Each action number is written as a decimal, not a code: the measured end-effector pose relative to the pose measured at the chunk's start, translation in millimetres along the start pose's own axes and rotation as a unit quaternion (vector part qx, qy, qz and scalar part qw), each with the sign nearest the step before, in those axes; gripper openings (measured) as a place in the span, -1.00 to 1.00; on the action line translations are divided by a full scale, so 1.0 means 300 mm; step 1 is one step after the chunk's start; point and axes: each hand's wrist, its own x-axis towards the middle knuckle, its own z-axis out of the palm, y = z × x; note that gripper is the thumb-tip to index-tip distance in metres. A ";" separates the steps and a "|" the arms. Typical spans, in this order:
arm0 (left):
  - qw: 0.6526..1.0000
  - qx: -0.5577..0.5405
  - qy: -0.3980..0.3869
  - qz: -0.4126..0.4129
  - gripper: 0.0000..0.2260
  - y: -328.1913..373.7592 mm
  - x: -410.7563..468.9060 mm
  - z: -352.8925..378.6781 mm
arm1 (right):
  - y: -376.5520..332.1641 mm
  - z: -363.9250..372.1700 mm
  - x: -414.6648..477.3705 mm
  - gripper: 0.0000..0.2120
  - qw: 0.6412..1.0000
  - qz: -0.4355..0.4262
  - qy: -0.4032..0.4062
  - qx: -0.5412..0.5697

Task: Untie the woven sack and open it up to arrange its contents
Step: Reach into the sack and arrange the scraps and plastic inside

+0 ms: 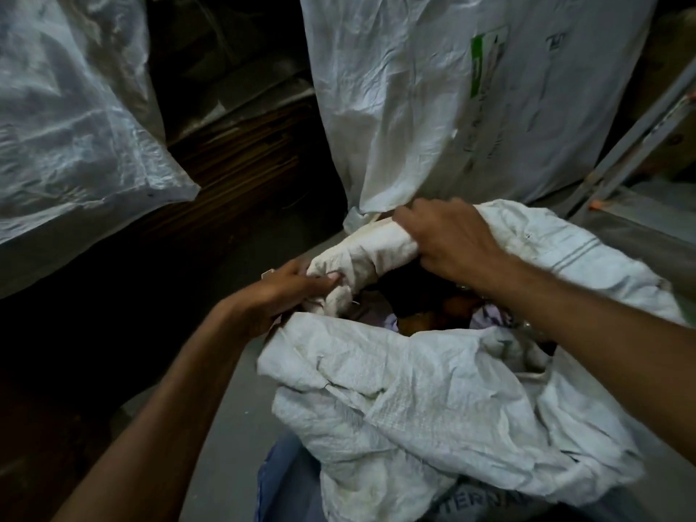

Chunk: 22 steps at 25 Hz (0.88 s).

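A crumpled white woven sack (414,401) stands in front of me with its mouth open. My left hand (290,292) grips the rolled far rim of the sack at its left end. My right hand (448,235) grips the same rolled rim further right, fingers curled over the top. Inside the opening I see dark and brownish contents (422,310) and a bit of pale purple cloth (486,316), mostly in shadow.
A tall full white sack (452,107) with green print stands just behind. A clear plastic-wrapped bundle (67,118) hangs at the left. Grey metal frame bars (640,137) slant at the right. Dark stacked boards (241,145) lie at the back; grey floor (233,427) below.
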 end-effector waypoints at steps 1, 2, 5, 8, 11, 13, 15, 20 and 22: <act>1.000 0.027 0.004 0.006 -0.63 0.005 0.005 -0.008 | 0.000 -0.038 0.053 -0.62 0.997 0.023 -0.039 0.062; 0.994 0.103 0.017 0.019 -0.49 0.030 0.013 -0.012 | 0.014 -0.065 0.109 -0.74 0.987 0.034 -0.102 0.122; 0.853 0.504 0.123 0.060 -0.12 0.135 0.072 0.045 | 0.078 -0.105 0.227 -0.73 0.922 0.060 -0.317 0.215; 0.796 0.563 0.169 0.141 -0.36 0.173 0.191 0.131 | 0.109 -0.085 0.224 -0.55 0.927 0.085 -0.298 0.211; 0.851 0.481 0.153 0.144 -0.62 0.136 0.276 0.102 | 0.089 -0.021 0.076 -0.17 0.990 0.129 -0.047 0.036; 0.946 0.296 0.074 0.107 -0.66 0.118 0.275 0.051 | 0.069 0.027 -0.041 0.04 0.985 0.168 0.004 -0.033; 0.992 0.109 -0.019 0.054 -0.66 0.113 0.252 0.032 | 0.092 0.063 -0.088 -0.01 0.983 0.168 -0.029 -0.068; 0.815 0.557 0.108 0.116 -0.12 0.218 0.296 0.111 | 0.261 -0.019 0.041 -0.81 0.946 0.211 -0.138 0.203; 0.751 0.601 0.130 0.240 -0.11 0.279 0.339 0.211 | 0.307 -0.028 0.083 -0.78 0.919 0.221 -0.192 0.264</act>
